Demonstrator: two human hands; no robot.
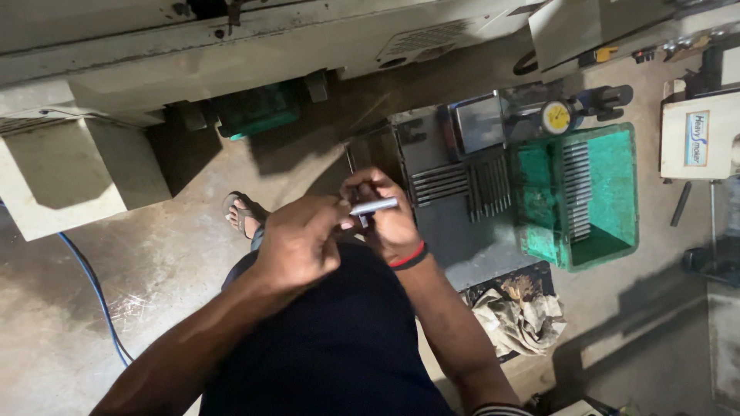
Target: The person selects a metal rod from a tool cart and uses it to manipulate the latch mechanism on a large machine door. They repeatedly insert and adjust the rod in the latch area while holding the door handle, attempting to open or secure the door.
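**Metal rod held in both hands above lap**

Metal rod [374, 206] lies near-horizontal between the hands. Left hand [297, 243] closes fingers on its left end; right hand [385, 219] curls around behind it. More rods [462, 185] lie on a steel tray [432, 146] beyond; green crate [613, 192], dial gauge [556, 117], rag [520, 316] stand right.

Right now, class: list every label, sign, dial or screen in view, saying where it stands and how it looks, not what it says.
Label: upright rectangle, pale with blue print, on the cream machine housing at right.
Dial gauge: round yellow face, above the green crate.
No screens.
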